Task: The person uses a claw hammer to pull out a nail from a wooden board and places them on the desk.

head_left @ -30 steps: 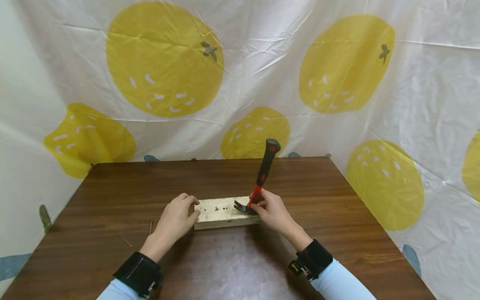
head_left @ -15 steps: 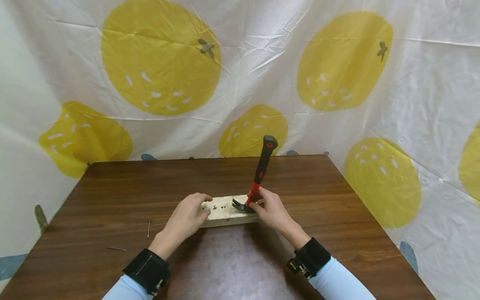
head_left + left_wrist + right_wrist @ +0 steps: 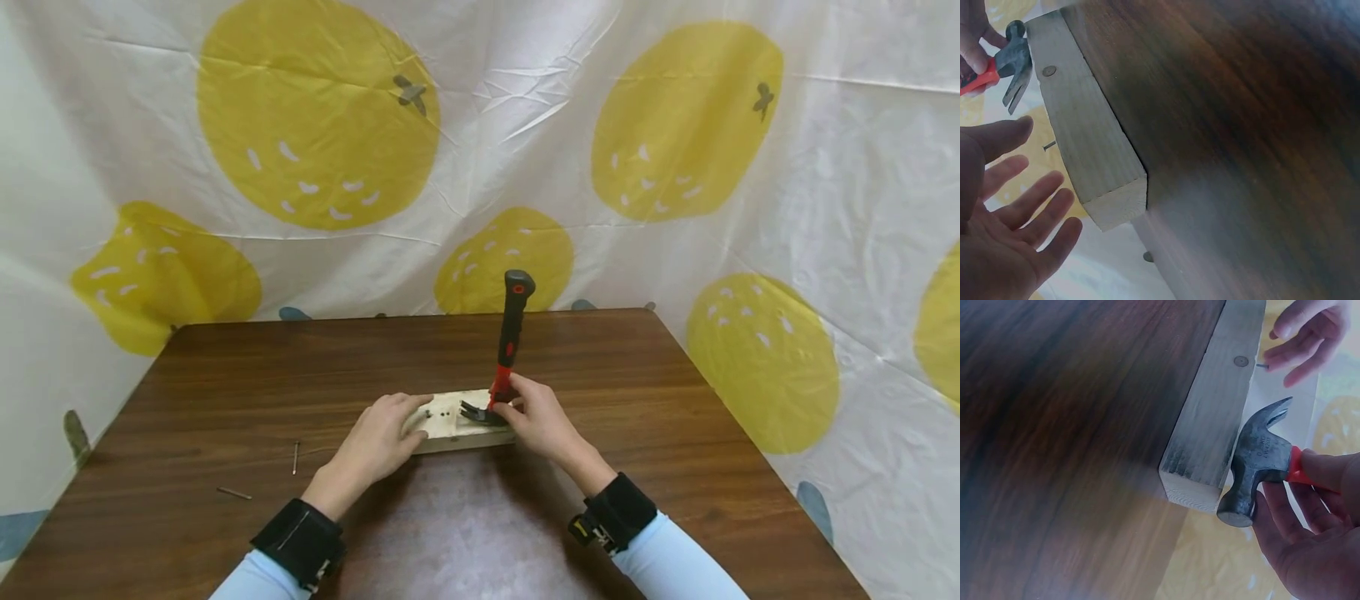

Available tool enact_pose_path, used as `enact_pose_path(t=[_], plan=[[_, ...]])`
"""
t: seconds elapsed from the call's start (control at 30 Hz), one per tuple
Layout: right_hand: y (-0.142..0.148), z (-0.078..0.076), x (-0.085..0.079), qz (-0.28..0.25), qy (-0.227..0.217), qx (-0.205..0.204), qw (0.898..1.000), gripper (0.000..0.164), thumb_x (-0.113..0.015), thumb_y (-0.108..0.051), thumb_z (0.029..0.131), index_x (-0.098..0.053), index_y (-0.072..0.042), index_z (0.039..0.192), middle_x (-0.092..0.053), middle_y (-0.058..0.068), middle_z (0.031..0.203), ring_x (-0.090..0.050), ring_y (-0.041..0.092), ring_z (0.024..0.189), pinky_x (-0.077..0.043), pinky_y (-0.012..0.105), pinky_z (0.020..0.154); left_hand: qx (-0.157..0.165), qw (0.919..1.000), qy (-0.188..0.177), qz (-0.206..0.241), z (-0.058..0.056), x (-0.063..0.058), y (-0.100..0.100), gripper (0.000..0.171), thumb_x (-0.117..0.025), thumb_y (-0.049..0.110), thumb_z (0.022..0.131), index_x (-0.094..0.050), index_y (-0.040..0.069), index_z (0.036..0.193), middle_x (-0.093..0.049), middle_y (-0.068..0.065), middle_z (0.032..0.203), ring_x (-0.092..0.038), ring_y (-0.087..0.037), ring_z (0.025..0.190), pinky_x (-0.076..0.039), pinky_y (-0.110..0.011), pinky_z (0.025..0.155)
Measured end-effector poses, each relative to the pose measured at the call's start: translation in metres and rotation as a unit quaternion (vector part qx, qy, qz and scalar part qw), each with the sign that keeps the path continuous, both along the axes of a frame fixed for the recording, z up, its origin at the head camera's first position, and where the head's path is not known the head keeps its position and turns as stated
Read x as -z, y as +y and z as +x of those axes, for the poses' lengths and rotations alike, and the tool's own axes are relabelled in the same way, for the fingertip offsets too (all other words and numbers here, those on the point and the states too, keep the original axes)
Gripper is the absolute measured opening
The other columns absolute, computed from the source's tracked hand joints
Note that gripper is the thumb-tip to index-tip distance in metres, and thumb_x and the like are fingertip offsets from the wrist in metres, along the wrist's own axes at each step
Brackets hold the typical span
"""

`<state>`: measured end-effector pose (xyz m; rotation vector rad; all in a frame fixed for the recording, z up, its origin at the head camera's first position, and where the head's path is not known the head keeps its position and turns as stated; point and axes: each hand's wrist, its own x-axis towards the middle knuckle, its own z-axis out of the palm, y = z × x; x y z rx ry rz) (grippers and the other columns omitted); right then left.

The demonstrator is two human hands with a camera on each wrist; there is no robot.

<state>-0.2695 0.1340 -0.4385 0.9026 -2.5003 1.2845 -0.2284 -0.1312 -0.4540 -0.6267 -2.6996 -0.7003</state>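
A claw hammer (image 3: 507,346) with a red and black handle stands head-down on the wooden block (image 3: 468,423), claw toward the left. My right hand (image 3: 542,421) holds it low on the handle by the steel head; in the right wrist view the thumb (image 3: 1325,467) lies on the red neck. My left hand (image 3: 381,442) is over the block's left end with fingers spread, holding nothing. A nail (image 3: 1049,145) sticks up from the block's top face near those fingers, left of the claw. Dark holes dot the top face.
Two loose nails lie left of the left hand: one nail (image 3: 296,458) points away and another nail (image 3: 234,493) lies crosswise. The brown wooden table (image 3: 600,367) meets a curtain (image 3: 510,100) printed with lemons behind and at both sides.
My left hand has moved right over the block. The hammer's handle has swung left and stands more upright. The crosswise loose nail, blurred earlier, has shifted slightly left and lies still.
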Motion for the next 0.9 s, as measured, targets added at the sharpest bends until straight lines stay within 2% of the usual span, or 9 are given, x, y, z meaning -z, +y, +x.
enact_pose_path(t=[0.17,0.3,0.43,0.57,0.73,0.9], plan=[[-0.004,0.0,-0.001,0.004,0.003,-0.007,1.0,0.013,-0.072,0.004,0.091,-0.066,-0.001,0.101,-0.071,0.011,0.092,-0.067,0.022,0.086,-0.058,0.039,0.072,-0.001,0.9993,-0.018,-0.031,0.003,0.001,0.0,0.052,-0.08,0.017,0.09,-0.063,0.005,0.138,-0.065,-0.02,0.128,-0.057,-0.042,0.121,-0.046,-0.061,0.097],[-0.008,0.0,-0.001,0.014,0.005,-0.007,1.0,0.012,-0.073,0.003,0.092,-0.067,-0.002,0.1,-0.07,0.007,0.089,-0.065,0.019,0.084,-0.055,0.03,0.068,-0.007,0.9989,-0.012,-0.046,0.005,0.004,0.0,0.049,-0.08,0.02,0.09,-0.066,0.007,0.135,-0.066,-0.017,0.125,-0.057,-0.04,0.121,-0.048,-0.061,0.092],[-0.011,0.0,-0.003,0.023,0.01,-0.01,1.0,0.013,-0.073,0.003,0.091,-0.067,-0.003,0.1,-0.069,0.004,0.088,-0.063,0.017,0.08,-0.052,0.026,0.063,-0.012,0.9987,-0.011,-0.047,0.006,0.007,0.0,0.047,-0.081,0.021,0.09,-0.067,0.01,0.133,-0.065,-0.013,0.125,-0.056,-0.038,0.122,-0.047,-0.058,0.088],[-0.014,0.0,-0.003,0.029,0.014,-0.011,0.999,0.013,-0.073,0.003,0.091,-0.067,-0.003,0.101,-0.069,0.005,0.089,-0.064,0.018,0.082,-0.053,0.026,0.065,-0.014,0.9988,-0.008,-0.046,0.007,0.008,0.0,0.047,-0.081,0.02,0.089,-0.067,0.01,0.133,-0.064,-0.013,0.125,-0.056,-0.036,0.121,-0.047,-0.056,0.087],[-0.017,0.0,-0.004,0.031,0.01,-0.008,0.999,0.013,-0.073,0.003,0.091,-0.066,-0.003,0.101,-0.07,0.006,0.091,-0.065,0.018,0.084,-0.055,0.027,0.067,-0.01,0.9992,-0.004,-0.038,0.007,0.008,-0.001,0.049,-0.081,0.019,0.089,-0.066,0.007,0.134,-0.065,-0.013,0.127,-0.056,-0.036,0.123,-0.047,-0.058,0.09],[-0.022,-0.001,-0.005,0.038,0.018,-0.014,0.999,0.013,-0.073,0.003,0.091,-0.066,-0.003,0.101,-0.069,0.006,0.091,-0.064,0.019,0.08,-0.052,0.026,0.063,-0.005,0.9994,0.0,-0.034,0.006,0.009,-0.003,0.048,-0.081,0.017,0.088,-0.067,0.007,0.133,-0.066,-0.011,0.128,-0.056,-0.036,0.125,-0.047,-0.059,0.09]])
